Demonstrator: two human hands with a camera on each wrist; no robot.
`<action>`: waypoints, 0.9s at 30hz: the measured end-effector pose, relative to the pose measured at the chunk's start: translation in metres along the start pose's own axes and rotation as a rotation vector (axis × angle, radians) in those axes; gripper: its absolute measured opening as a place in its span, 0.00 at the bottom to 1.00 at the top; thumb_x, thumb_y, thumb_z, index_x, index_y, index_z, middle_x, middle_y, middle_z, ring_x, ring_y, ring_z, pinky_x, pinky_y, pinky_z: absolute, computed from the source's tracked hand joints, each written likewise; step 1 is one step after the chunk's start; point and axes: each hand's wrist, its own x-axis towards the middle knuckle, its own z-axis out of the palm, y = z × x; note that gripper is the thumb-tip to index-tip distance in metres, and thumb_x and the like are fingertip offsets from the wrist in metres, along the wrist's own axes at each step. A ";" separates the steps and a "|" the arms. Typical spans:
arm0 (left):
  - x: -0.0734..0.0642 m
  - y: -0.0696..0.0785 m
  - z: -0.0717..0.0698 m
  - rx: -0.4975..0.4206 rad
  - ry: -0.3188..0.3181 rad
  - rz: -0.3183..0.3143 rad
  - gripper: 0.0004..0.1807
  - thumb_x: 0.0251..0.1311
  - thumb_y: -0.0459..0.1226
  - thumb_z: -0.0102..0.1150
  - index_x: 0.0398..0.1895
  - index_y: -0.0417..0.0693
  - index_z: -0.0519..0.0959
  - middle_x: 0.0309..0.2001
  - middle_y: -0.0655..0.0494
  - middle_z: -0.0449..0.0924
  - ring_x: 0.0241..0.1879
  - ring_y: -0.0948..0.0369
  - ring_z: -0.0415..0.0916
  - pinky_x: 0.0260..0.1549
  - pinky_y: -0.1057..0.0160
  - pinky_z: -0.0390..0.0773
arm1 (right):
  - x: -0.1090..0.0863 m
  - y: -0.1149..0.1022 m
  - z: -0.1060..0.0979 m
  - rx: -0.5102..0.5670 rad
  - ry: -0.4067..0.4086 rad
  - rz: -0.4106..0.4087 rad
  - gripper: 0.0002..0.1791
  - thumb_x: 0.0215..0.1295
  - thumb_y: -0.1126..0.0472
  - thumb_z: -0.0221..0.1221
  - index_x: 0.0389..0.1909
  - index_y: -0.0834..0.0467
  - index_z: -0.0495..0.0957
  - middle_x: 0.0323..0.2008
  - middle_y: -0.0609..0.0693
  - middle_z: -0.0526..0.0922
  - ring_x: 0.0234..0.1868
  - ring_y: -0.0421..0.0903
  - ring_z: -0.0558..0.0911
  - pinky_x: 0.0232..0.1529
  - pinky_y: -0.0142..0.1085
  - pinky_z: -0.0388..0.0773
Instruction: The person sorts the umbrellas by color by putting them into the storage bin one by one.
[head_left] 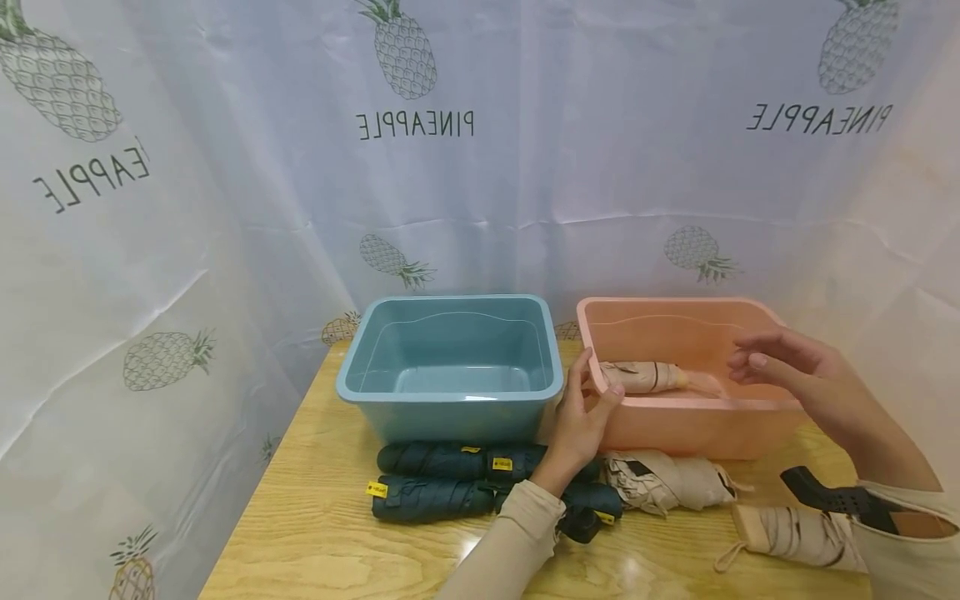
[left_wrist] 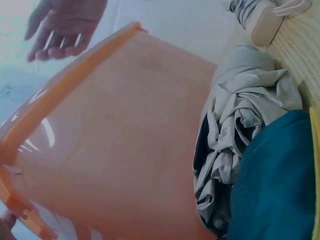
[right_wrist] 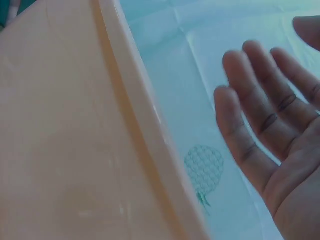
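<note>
My left hand (head_left: 581, 425) grips the near left corner of a pink plastic bin (head_left: 697, 429), its thumb at the front rim and its fingers along the left side. Over the right side of that bin, my right hand (head_left: 813, 379) is held with loosely bent fingers and nothing in it. In the right wrist view its fingers (right_wrist: 270, 120) are apart from the rim. Inside the bin lies a folded beige umbrella (head_left: 637, 377). Another folded beige umbrella (head_left: 667, 482), loosely wrapped, lies before the bin, and a third beige umbrella (head_left: 802, 537) is near my right sleeve.
A blue plastic bin (head_left: 450, 421) stands left of the pink one. Before it lie several folded dark umbrellas (head_left: 435, 498) with yellow tags, partly covered by my left arm. A wooden table (head_left: 315, 517) bears everything; a pineapple-print curtain (head_left: 525, 183) hangs behind and at the sides.
</note>
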 end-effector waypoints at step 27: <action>-0.001 0.000 0.000 0.030 -0.007 0.005 0.38 0.70 0.58 0.52 0.79 0.84 0.48 0.74 0.57 0.64 0.66 0.51 0.72 0.54 0.57 0.81 | -0.089 0.066 0.030 -0.211 0.085 0.273 0.13 0.79 0.67 0.49 0.52 0.69 0.79 0.38 0.39 0.88 0.37 0.38 0.85 0.38 0.29 0.82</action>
